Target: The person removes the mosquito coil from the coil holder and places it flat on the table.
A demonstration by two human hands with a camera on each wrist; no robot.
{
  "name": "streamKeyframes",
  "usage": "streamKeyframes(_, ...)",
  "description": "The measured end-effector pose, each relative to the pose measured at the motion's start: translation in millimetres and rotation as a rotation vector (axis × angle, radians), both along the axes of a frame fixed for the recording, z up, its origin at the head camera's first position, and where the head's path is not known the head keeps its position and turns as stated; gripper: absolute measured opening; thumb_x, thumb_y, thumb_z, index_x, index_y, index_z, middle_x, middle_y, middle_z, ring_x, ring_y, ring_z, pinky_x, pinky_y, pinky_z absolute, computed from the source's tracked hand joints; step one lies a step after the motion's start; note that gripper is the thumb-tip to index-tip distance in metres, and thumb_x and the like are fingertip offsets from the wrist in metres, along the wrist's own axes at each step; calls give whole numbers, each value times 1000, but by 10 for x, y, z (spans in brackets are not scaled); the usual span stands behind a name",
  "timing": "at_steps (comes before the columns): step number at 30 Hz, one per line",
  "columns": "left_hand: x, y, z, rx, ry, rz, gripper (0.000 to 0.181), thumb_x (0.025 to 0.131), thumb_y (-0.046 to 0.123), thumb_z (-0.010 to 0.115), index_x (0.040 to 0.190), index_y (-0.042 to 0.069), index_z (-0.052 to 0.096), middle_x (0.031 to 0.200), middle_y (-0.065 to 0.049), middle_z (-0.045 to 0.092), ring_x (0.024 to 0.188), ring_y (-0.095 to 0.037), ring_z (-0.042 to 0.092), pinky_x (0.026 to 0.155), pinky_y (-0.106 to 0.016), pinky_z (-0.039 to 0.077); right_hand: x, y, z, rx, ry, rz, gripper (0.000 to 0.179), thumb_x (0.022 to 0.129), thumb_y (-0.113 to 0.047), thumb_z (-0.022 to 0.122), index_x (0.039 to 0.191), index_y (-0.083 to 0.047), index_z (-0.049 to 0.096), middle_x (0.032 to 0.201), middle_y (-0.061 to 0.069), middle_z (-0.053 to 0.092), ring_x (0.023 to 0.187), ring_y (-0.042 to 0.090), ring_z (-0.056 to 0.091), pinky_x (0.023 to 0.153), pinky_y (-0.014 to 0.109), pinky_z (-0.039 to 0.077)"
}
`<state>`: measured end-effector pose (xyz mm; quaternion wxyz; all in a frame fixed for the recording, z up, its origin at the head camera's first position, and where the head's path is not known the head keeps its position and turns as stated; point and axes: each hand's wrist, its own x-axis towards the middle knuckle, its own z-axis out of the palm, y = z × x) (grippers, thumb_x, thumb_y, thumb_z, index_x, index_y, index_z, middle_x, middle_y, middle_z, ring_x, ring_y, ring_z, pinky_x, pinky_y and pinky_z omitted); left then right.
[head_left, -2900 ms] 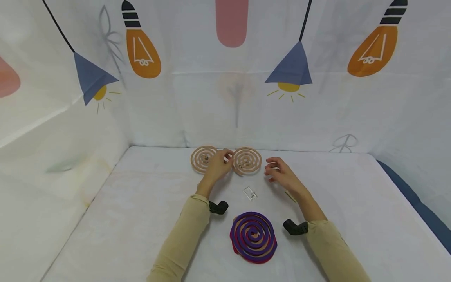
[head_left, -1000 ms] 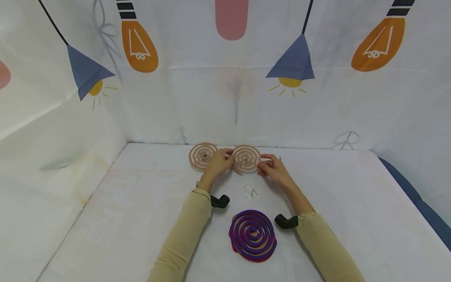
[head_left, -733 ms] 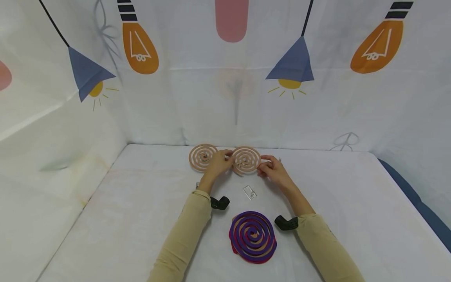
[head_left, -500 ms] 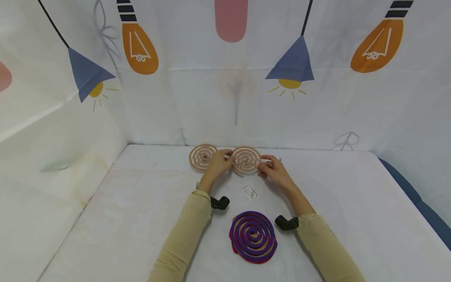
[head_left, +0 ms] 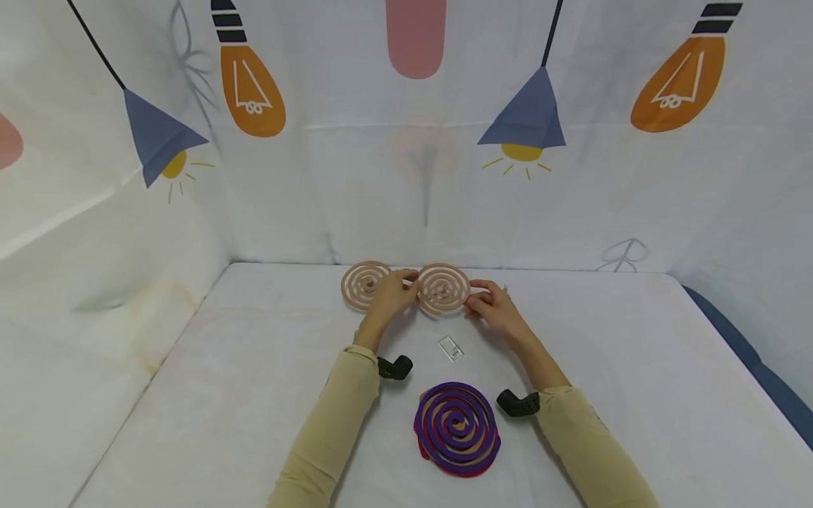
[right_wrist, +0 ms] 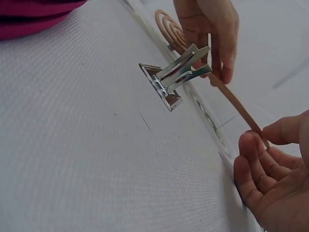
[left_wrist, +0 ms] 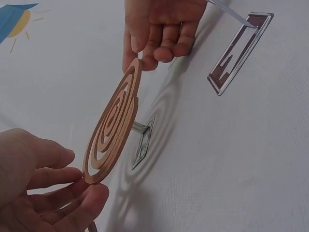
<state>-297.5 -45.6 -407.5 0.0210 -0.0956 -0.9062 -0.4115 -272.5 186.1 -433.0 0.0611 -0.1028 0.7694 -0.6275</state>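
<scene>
Two tan mosquito coils are raised off the white table. My left hand [head_left: 392, 296] reaches between them and pinches the near edge of the right mosquito coil [left_wrist: 126, 133]. The thumb and fingers of my right hand [right_wrist: 285, 169] pinch that coil's opposite edge, seen in the right wrist view. Under it stands a small metal coil stand [left_wrist: 144, 145]. Partly behind my left hand, the left mosquito coil [head_left: 346, 286] sits flat. Nearer me lies another metal stand [head_left: 452, 348] with raised prongs and no coil on it.
A layered stack of spiral coils [head_left: 456, 430], purple on top with red and tan below, lies between my forearms. A printed cloth wall [head_left: 381, 197] rises behind the table's back edge. Black wrist devices [head_left: 395, 367] jut inward from both wrists.
My right hand has moved left from beside the right mosquito coil and taken hold of its edge. Over the last second both hands stay nearly still.
</scene>
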Motion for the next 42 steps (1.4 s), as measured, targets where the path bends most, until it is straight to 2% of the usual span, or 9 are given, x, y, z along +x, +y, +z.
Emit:
streamKeyframes(7,42,-16,43,10,11,-7,35,93,21,55,124,6,61,121,-9,65,99,-25,68,82,-36,54,30,-3,25,1,14,-7,43,95,-4,50,135,6,37,109,31,60,79,6,64,76,20,52)
streamKeyframes(15,51,-37,50,13,52,-18,32,92,18,56,120,5,63,107,-12,68,93,-27,69,81,-36,54,33,11,13,-4,21,8,44,96,-5,51,135,7,36,107,29,60,80,7,63,77,22,53)
streamKeyframes(20,49,-38,59,8,58,-6,35,91,17,53,123,5,61,102,-11,70,85,-22,70,71,-28,52,33,23,18,-8,18,2,42,96,-7,51,134,4,38,105,25,61,79,9,64,77,23,54)
streamKeyframes(25,59,-56,87,56,47,-37,36,91,15,52,124,2,59,98,-13,70,72,-21,70,57,-21,47,33,25,36,-17,9,15,42,96,-8,52,135,3,38,109,28,59,79,9,65,78,22,54)
streamKeyframes(29,53,-70,92,43,53,-46,31,92,17,53,118,5,63,92,-12,70,70,-20,68,57,-19,46,36,32,57,-1,5,16,42,96,-8,51,135,2,38,109,28,59,79,8,65,78,23,54)
streamKeyframes(34,48,-74,84,36,54,-35,26,92,19,55,112,6,66,85,-10,71,66,-18,68,56,-18,45,55,39,90,23,-8,8,41,97,-9,51,135,0,39,107,23,61,79,8,64,78,24,54)
streamKeyframes(39,63,-54,76,86,33,-9,24,92,19,56,111,7,67,88,-10,71,61,-14,67,53,-18,46,67,35,104,12,-9,8,40,97,-8,51,134,-1,40,107,22,60,79,10,65,80,27,55)
streamKeyframes(42,72,-35,62,134,51,9,23,93,20,57,110,8,67,88,-10,70,59,-12,65,52,-20,47,79,34,119,7,6,9,40,96,-8,51,134,1,40,106,22,59,79,10,65,80,28,55)
